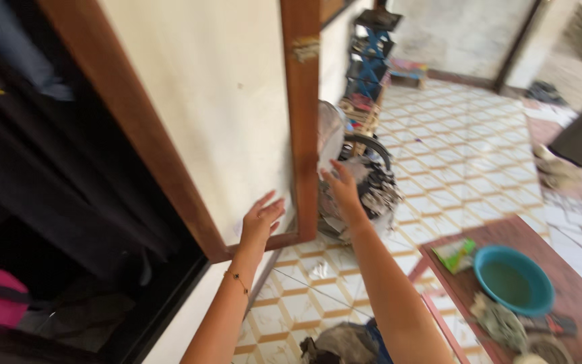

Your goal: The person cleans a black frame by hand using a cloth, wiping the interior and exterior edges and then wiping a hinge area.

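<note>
Head view: the door (237, 101) fills the upper centre, its wooden edge running down mid-frame; open tiled floor (466, 155) lies to the right. Left hand (261, 219), fingers spread, lies flat against the panel's lower corner. Right hand (340, 183) reaches past the edge, fingers loosely open, contact unclear. The wardrobe (48, 202) interior at left is dark.

Both arms outstretched, fingers (272, 202) spread

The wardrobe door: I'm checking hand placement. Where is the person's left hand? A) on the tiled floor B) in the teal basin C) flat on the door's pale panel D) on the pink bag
C: the left hand lies open against the pale panel of the wardrobe door, near its lower wooden frame.
</note>
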